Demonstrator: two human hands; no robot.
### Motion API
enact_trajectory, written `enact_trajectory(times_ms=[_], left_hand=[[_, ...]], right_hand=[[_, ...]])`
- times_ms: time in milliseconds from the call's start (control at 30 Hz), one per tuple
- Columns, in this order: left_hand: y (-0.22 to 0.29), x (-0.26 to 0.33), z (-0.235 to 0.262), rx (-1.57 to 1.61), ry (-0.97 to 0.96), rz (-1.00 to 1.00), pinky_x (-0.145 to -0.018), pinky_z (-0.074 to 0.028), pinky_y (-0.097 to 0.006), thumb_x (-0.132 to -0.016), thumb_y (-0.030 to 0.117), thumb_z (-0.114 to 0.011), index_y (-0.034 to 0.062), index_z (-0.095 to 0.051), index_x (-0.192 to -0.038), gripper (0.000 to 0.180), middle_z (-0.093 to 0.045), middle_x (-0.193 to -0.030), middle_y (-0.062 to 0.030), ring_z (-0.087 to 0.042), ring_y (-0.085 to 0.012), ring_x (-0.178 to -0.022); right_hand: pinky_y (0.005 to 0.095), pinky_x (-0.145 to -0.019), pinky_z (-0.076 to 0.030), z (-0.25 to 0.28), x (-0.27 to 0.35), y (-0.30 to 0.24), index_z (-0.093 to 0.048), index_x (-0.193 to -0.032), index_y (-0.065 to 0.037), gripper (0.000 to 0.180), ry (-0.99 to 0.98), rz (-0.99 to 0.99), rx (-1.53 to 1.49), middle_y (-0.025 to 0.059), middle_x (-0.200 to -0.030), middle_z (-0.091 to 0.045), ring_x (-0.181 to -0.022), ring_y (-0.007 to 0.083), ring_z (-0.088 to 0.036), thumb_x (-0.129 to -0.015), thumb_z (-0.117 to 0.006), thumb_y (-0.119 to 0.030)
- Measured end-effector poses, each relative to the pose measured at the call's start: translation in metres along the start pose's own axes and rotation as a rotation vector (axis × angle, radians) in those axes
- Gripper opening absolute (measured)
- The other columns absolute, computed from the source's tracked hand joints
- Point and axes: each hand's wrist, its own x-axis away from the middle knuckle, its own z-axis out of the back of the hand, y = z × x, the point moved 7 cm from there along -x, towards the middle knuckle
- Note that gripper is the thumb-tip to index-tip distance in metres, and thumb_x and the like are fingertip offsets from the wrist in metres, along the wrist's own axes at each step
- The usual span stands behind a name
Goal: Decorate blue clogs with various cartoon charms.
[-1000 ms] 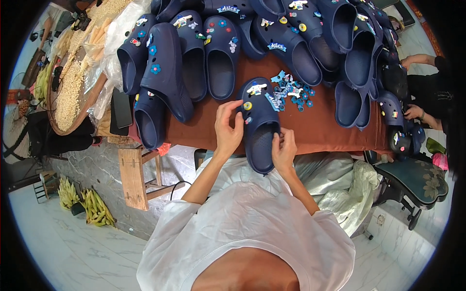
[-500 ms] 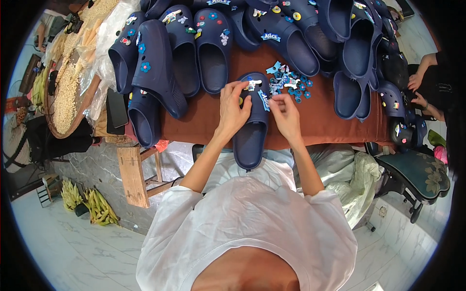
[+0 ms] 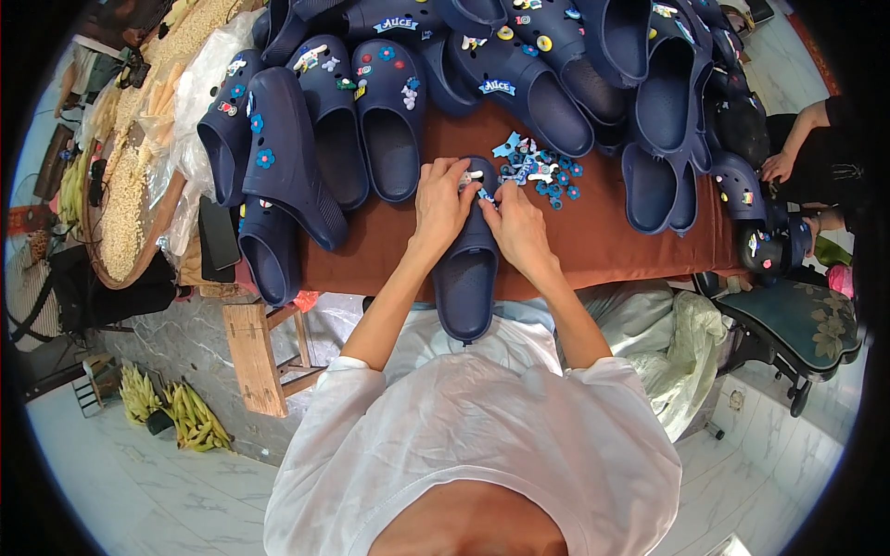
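1. The toe of a navy clog (image 3: 466, 269) is clasped by the left hand (image 3: 441, 206), apparently to steady it.
2. A small charm, too tiny to identify, seems to be pinched by the right hand (image 3: 515, 229) just beside the left, at the clog's upper.
3. The clog lies under both hands on the brown table (image 3: 603, 243), heel overhanging the near edge.
4. Loose blue charms (image 3: 538, 171) are heaped just beyond the right hand, within easy reach.
5. More navy clogs (image 3: 389, 120) are crowded beyond the hands; the far ones are cut off.

Bright, even daylight, soft shadows, sharp centre, strong fisheye bending and black vignette at the rim
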Motion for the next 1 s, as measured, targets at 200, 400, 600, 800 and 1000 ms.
enact_trajectory(times_ms=[200, 400, 600, 800, 1000], left_hand=[[0.001, -0.005, 0.003, -0.001, -0.013, 0.010, -0.085, -0.049, -0.041, -0.080, 0.013, -0.075, 0.0007, -0.069, -0.110, 0.033, -0.066, -0.108, -0.0145, -0.059, -0.0328, -0.098], [0.000, -0.005, 0.003, -0.022, 0.014, 0.007, -0.083, -0.050, -0.041, -0.080, 0.013, -0.075, 0.0010, -0.070, -0.110, 0.032, -0.068, -0.107, -0.0142, -0.061, -0.0327, -0.095], [-0.003, -0.004, 0.002, -0.016, 0.043, 0.028, -0.083, -0.051, -0.042, -0.080, 0.013, -0.074, 0.0006, -0.070, -0.109, 0.031, -0.069, -0.107, -0.0146, -0.063, -0.0329, -0.095], [-0.002, 0.001, 0.004, 0.007, 0.085, -0.007, -0.086, -0.050, -0.042, -0.078, 0.010, -0.074, -0.0025, -0.068, -0.108, 0.033, -0.068, -0.110, -0.0179, -0.061, -0.0349, -0.097], [-0.007, 0.005, 0.012, 0.118, 0.001, 0.067, -0.092, -0.048, -0.042, -0.079, 0.013, -0.075, -0.0029, -0.065, -0.115, 0.040, -0.066, -0.116, -0.0193, -0.060, -0.0363, -0.106]], right_hand=[[0.0528, -0.063, -0.051, 0.003, 0.001, -0.011, -0.048, -0.096, 0.003, 0.023, 0.041, 0.062, 0.053, 0.0252, -0.088, -0.060, -0.075, 0.0457, -0.062, -0.093, -0.061, -0.015], [0.0480, -0.060, -0.055, 0.004, -0.001, -0.016, -0.048, -0.095, 0.005, 0.023, 0.027, 0.117, 0.097, 0.0276, -0.086, -0.060, -0.072, 0.0447, -0.065, -0.093, -0.061, -0.014], [0.0523, -0.063, -0.052, 0.000, -0.004, 0.011, -0.048, -0.095, 0.005, 0.016, 0.044, 0.039, 0.038, 0.0296, -0.087, -0.062, -0.075, 0.0471, -0.063, -0.097, -0.050, -0.011], [0.0532, -0.071, -0.046, 0.008, 0.006, 0.032, -0.053, -0.097, 0.001, 0.013, 0.107, -0.025, -0.082, 0.0248, -0.090, -0.062, -0.083, 0.0456, -0.061, -0.099, -0.048, -0.011], [0.0488, -0.072, -0.049, 0.025, 0.003, 0.072, -0.058, -0.101, 0.000, 0.017, 0.254, -0.114, -0.074, 0.0223, -0.094, -0.063, -0.085, 0.0418, -0.062, -0.099, -0.052, -0.015]])
